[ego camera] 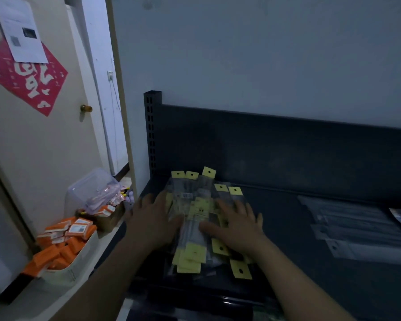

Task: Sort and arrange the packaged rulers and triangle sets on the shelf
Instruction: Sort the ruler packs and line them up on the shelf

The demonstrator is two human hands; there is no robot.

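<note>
Nearest the camera, two bare forearms reach forward and down onto a dark, matte metal shelf [310, 286]. Between the hands lies a loose heap of packaged rulers [195, 218]: long, narrow, clear plastic sleeves, glossy and slightly crumpled, each ending in a flat yellow card header [195, 252] with a punched hang hole. Headers point both toward the camera and away from it, so the sleeves lie mixed end for end and fan out unevenly.

The left hand [152, 222] rests against the left edge of the heap, palm turned inward, fingers loosely spread and blurred; it presses on the packs rather than closing round any. The right hand [237, 224] lies flat on top of the heap's right side, fingers splayed wide, thumb stretched toward the middle, holding nothing.

To the right on the same shelf, well apart from the heap, a tidier row of clear ruler packs with pale headers [357, 228] lies slanting, overlapping like tiles.

Left of the shelf, lower down, an open white carton of small orange boxes [63, 249] sits near a translucent plastic tub [90, 188].

Behind the heap rise the shelf's dark back panel [276, 144] and a slotted upright post [151, 130]
</note>
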